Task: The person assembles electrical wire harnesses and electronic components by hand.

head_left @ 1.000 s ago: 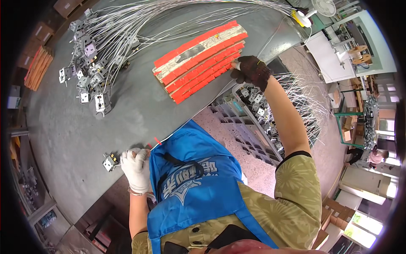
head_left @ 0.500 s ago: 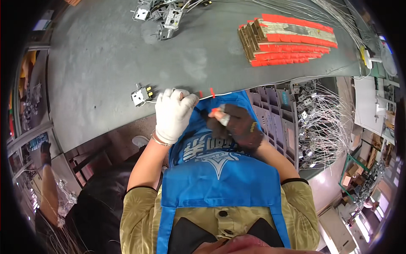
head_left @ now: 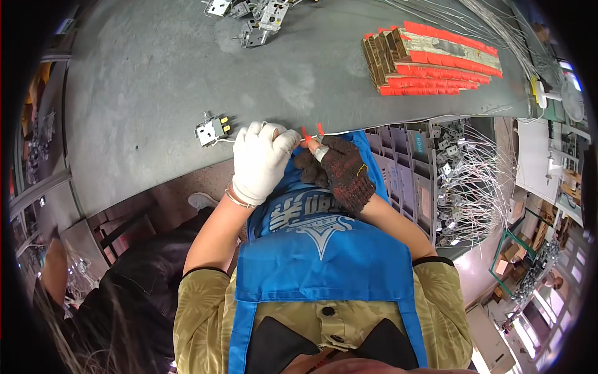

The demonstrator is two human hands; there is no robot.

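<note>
A thin white wire runs along the table's near edge from a small metal component with two yellow terminals. My left hand, in a white glove, is closed on this wire just right of the component. Beside it, my right hand wears a dark knit glove with a bare, partly wrapped fingertip. Its fingers pinch at a small piece of red tape on the wire. Another red tape piece sticks up from the wire slightly farther right.
Stacked wooden strips edged with red tape lie at the far right of the grey table. Several metal components are heaped at the back. Right of me, a rack stands by more wired parts. Another person's arm shows at left.
My right hand has moved up from in front of the apron to the wire, beside my left hand. A red tape piece now sits at its fingertips. My left hand stays on the wire.
</note>
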